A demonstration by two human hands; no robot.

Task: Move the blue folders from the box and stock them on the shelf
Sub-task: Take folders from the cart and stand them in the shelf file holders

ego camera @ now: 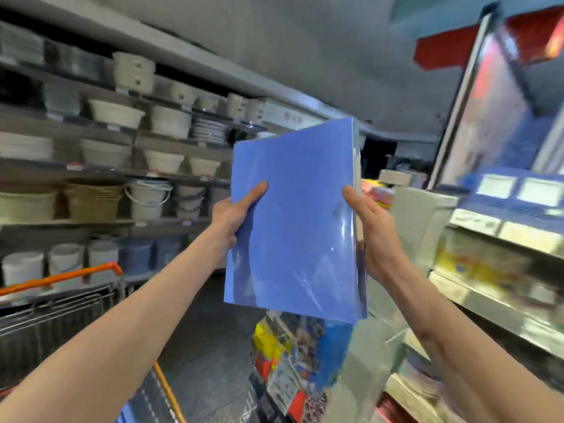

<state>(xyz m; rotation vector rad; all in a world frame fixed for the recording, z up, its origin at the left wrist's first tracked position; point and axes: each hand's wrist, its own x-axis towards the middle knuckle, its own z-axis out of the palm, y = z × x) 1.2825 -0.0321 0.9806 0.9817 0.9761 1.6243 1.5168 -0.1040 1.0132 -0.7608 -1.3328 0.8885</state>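
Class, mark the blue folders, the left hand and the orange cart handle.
blue folders [293, 209], head view, middle of the front cover.
left hand [232, 214], head view, middle of the hand.
orange cart handle [65, 276], head view, middle of the bar.

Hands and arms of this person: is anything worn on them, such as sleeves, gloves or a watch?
Nothing that shows. The left arm and right arm are bare to the picture's edge, with no sleeve in sight. The left hand and right hand have no gloves, and no watch, bracelet or ring is visible.
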